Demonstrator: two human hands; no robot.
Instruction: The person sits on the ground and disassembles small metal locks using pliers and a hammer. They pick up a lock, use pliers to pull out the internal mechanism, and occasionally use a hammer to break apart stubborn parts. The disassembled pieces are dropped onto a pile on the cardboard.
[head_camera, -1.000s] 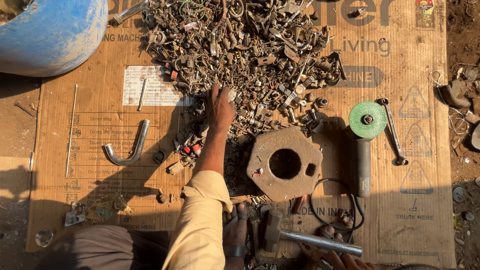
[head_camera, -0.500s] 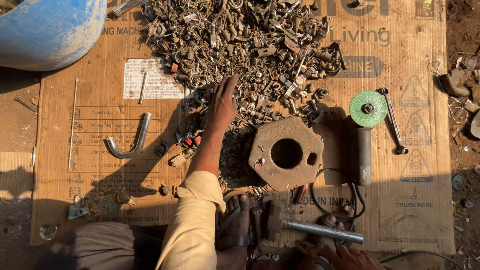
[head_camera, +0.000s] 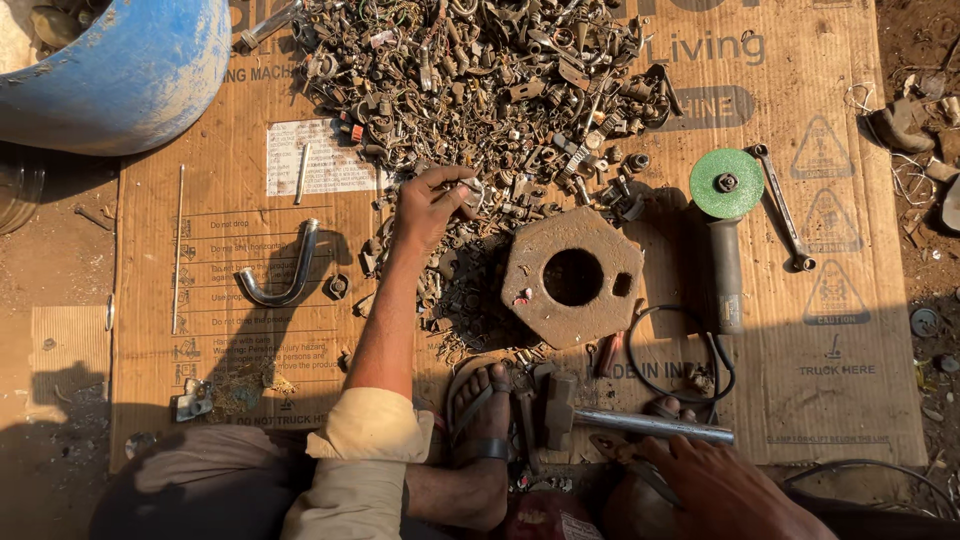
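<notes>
My left hand (head_camera: 432, 205) reaches out over the near edge of a big heap of rusty scrap metal parts (head_camera: 490, 85) on a cardboard sheet (head_camera: 850, 300). Its thumb and fingers pinch a small metal piece (head_camera: 470, 190). My right hand (head_camera: 720, 490) lies low at the bottom edge, just below a hammer with a steel pipe handle (head_camera: 640, 425). Its fingers rest by a plier-like tool (head_camera: 610, 448), and whether they hold it is unclear. My sandalled foot (head_camera: 480, 420) sits between my two arms.
A thick rusty plate with a round hole (head_camera: 570, 280) lies right of my left hand. An angle grinder with a green disc (head_camera: 725, 215) and a spanner (head_camera: 782, 205) lie further right. A bent U-shaped pipe (head_camera: 285, 270), a thin rod (head_camera: 179, 250) and a blue drum (head_camera: 120, 70) are at left.
My left hand went from lying flat on the heap's edge to curled, with a small piece pinched in its fingertips. My right hand has come further into view at the bottom.
</notes>
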